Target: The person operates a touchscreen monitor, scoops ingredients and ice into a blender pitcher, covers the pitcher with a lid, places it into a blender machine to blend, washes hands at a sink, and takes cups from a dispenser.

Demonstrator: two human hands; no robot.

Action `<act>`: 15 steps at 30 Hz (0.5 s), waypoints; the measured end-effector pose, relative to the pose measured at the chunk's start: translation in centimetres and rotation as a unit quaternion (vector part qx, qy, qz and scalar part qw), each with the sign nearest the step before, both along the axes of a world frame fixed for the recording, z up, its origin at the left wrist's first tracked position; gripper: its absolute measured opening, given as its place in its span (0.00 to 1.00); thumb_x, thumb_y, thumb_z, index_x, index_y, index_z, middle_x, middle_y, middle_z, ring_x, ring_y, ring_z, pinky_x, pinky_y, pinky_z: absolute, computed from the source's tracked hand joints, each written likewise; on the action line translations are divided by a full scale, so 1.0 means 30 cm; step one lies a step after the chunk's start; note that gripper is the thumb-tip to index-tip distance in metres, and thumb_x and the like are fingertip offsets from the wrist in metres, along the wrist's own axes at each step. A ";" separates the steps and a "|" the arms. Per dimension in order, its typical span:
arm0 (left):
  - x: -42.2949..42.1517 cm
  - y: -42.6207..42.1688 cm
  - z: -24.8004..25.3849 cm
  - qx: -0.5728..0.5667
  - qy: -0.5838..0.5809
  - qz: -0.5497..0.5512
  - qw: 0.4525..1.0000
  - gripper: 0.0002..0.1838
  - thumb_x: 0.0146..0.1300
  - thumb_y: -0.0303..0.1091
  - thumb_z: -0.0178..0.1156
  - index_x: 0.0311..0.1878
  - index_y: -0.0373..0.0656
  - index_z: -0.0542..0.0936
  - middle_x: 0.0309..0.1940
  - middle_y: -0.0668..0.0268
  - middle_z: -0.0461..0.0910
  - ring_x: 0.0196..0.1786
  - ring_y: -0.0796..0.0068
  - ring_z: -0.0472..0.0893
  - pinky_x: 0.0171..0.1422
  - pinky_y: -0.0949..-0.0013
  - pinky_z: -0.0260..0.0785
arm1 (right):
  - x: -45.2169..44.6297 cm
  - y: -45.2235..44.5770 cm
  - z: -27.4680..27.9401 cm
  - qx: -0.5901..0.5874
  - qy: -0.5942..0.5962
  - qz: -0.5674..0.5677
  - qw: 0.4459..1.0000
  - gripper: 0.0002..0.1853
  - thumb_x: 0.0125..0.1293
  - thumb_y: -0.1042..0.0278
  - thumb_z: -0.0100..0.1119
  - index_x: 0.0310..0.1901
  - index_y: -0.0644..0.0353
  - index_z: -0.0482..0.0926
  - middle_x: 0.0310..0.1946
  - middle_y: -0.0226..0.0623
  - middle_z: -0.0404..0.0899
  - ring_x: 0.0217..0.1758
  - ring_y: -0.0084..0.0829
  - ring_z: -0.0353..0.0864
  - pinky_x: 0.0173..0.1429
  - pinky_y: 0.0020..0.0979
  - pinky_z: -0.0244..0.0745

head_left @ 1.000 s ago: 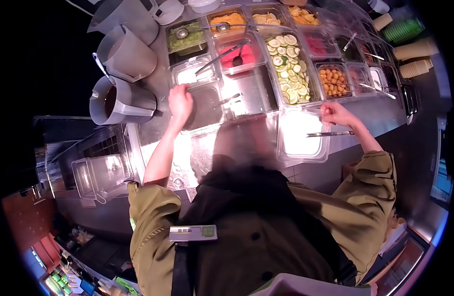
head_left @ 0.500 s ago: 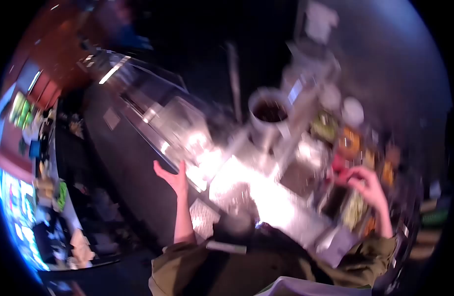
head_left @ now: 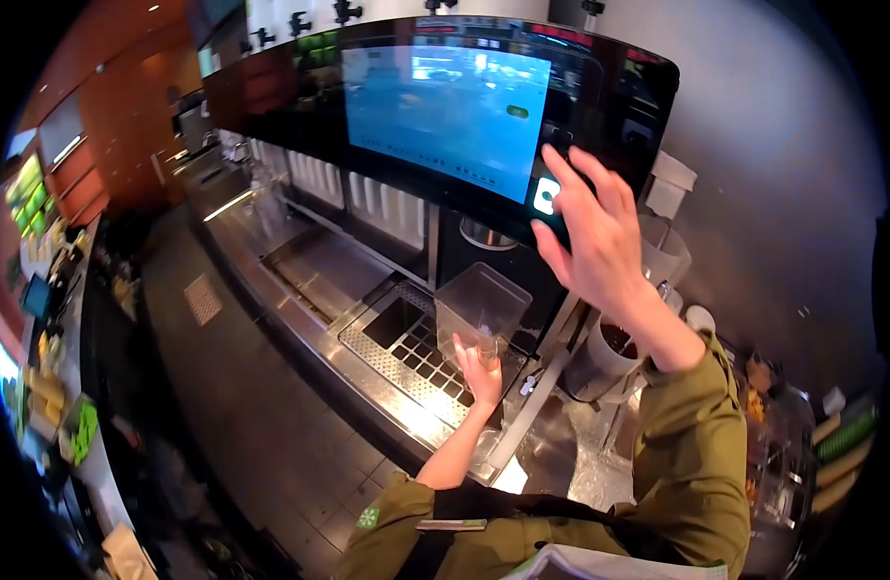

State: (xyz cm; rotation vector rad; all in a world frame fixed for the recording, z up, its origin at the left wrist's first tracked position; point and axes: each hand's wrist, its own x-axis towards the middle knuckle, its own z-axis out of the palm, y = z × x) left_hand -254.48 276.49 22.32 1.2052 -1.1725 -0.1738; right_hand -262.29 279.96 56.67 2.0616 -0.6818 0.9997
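Head view: the right hand point(head_left: 595, 232) is raised nearest the camera, fingers loosely spread and holding nothing, the tips beside a lit button point(head_left: 545, 196); whether any finger touches it, I cannot tell. Lower down, the left hand point(head_left: 479, 377) closes partway around the handle side of a clear jug point(head_left: 476, 295), some fingers bent, the handle largely covered. The jug is over the drip tray point(head_left: 373, 365); its base is hard to make out, so contact is unclear. The right forearm partly hides a pitcher point(head_left: 590, 369) of dark liquid. Beyond, the blue screen point(head_left: 435, 106) carries lettering too small to read.
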 end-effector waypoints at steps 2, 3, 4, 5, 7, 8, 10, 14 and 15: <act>-0.002 -0.024 -0.013 0.012 0.051 -0.043 0.998 0.15 0.44 0.20 0.57 0.37 0.35 0.66 0.62 0.42 0.44 0.61 0.43 0.55 0.59 0.57 0.54 | 0.042 -0.049 0.021 -0.026 -0.013 -0.026 0.999 0.14 0.40 0.71 0.62 0.28 0.61 0.67 0.52 0.42 0.66 0.57 0.40 0.61 0.55 0.40 0.57; -0.003 -0.035 -0.015 0.020 0.057 -0.051 0.997 0.16 0.44 0.21 0.57 0.38 0.34 0.66 0.62 0.42 0.44 0.61 0.43 0.54 0.60 0.56 0.53 | 0.060 -0.066 0.025 -0.030 -0.016 -0.026 0.999 0.15 0.41 0.73 0.62 0.28 0.60 0.65 0.54 0.40 0.67 0.59 0.43 0.60 0.57 0.41 0.55; -0.004 -0.044 -0.022 0.027 0.064 -0.058 0.996 0.16 0.44 0.21 0.57 0.38 0.34 0.66 0.62 0.41 0.44 0.62 0.43 0.53 0.61 0.55 0.52 | 0.075 -0.085 0.026 -0.037 -0.019 -0.036 0.998 0.14 0.41 0.72 0.62 0.27 0.59 0.65 0.55 0.39 0.66 0.60 0.43 0.59 0.59 0.42 0.53; 0.003 -0.057 -0.033 0.021 0.053 -0.074 0.996 0.16 0.45 0.21 0.56 0.40 0.33 0.66 0.62 0.41 0.44 0.63 0.43 0.51 0.62 0.54 0.49 | 0.088 -0.100 0.030 -0.048 -0.013 -0.044 0.998 0.14 0.41 0.71 0.62 0.26 0.59 0.65 0.54 0.39 0.66 0.60 0.42 0.59 0.60 0.42 0.52; -0.004 -0.084 -0.060 0.004 0.048 -0.061 0.997 0.15 0.45 0.20 0.55 0.39 0.32 0.67 0.61 0.40 0.44 0.63 0.43 0.50 0.63 0.54 0.48 | 0.102 -0.124 0.038 -0.064 0.004 -0.066 0.996 0.14 0.42 0.68 0.62 0.25 0.59 0.65 0.54 0.37 0.67 0.62 0.40 0.58 0.64 0.43 0.46; -0.008 -0.085 -0.065 0.000 0.046 -0.054 0.997 0.15 0.45 0.20 0.54 0.39 0.32 0.67 0.61 0.39 0.44 0.63 0.42 0.50 0.63 0.54 0.48 | 0.108 -0.131 0.044 -0.071 0.012 -0.074 0.995 0.14 0.43 0.67 0.62 0.25 0.59 0.65 0.53 0.37 0.67 0.62 0.39 0.57 0.64 0.43 0.45; -0.013 -0.086 -0.042 -0.019 0.088 -0.079 0.993 0.14 0.46 0.22 0.54 0.37 0.31 0.66 0.60 0.37 0.44 0.62 0.39 0.51 0.62 0.53 0.49 | 0.112 -0.135 0.045 -0.069 0.029 -0.090 0.993 0.14 0.43 0.65 0.62 0.25 0.60 0.66 0.52 0.36 0.68 0.62 0.38 0.57 0.64 0.43 0.44; -0.019 -0.095 -0.043 -0.015 0.049 -0.072 0.996 0.17 0.45 0.23 0.55 0.38 0.30 0.63 0.60 0.35 0.41 0.60 0.35 0.52 0.60 0.49 0.49 | 0.063 -0.046 0.089 -0.166 -0.024 0.007 0.986 0.09 0.39 0.71 0.58 0.19 0.61 0.68 0.46 0.38 0.71 0.54 0.41 0.63 0.62 0.44 0.45; -0.012 -0.080 -0.025 -0.031 0.052 -0.093 0.994 0.22 0.43 0.23 0.57 0.43 0.31 0.62 0.61 0.40 0.40 0.63 0.40 0.49 0.63 0.52 0.46 | -0.005 0.002 0.087 -0.178 -0.042 -0.016 0.983 0.09 0.43 0.69 0.59 0.25 0.61 0.69 0.44 0.42 0.73 0.56 0.40 0.63 0.64 0.40 0.43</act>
